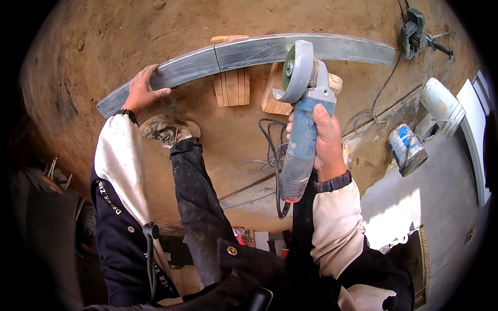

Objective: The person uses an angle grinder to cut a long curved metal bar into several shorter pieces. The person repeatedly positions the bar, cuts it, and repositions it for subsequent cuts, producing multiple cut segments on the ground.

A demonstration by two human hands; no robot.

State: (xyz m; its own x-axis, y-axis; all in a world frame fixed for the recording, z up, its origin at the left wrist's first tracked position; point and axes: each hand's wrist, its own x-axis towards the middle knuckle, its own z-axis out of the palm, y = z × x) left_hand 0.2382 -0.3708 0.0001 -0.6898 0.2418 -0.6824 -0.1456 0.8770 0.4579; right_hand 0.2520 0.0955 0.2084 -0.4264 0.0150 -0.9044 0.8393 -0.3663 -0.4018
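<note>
My right hand [324, 142] grips the blue-and-grey body of an angle grinder [303, 129], whose guard and disc tilt up in front of the metal channel's right section. A long grey metal channel [347, 49], curved in this view, lies across two wooden blocks [231, 88], with a thin dark gap or line above the left block. My left hand [145, 90] holds the channel near its left end, fingers over it and thumb along its near side. The grinder's cord [270, 137] hangs down and loops on the ground.
My shoe [168, 129] rests on the dirt floor [119, 36] below the channel. At the right are a power tool or clamp [415, 36] with a cable, a white bucket [441, 106], a paint can [404, 147], white panels [469, 140] and a grey slab [446, 192].
</note>
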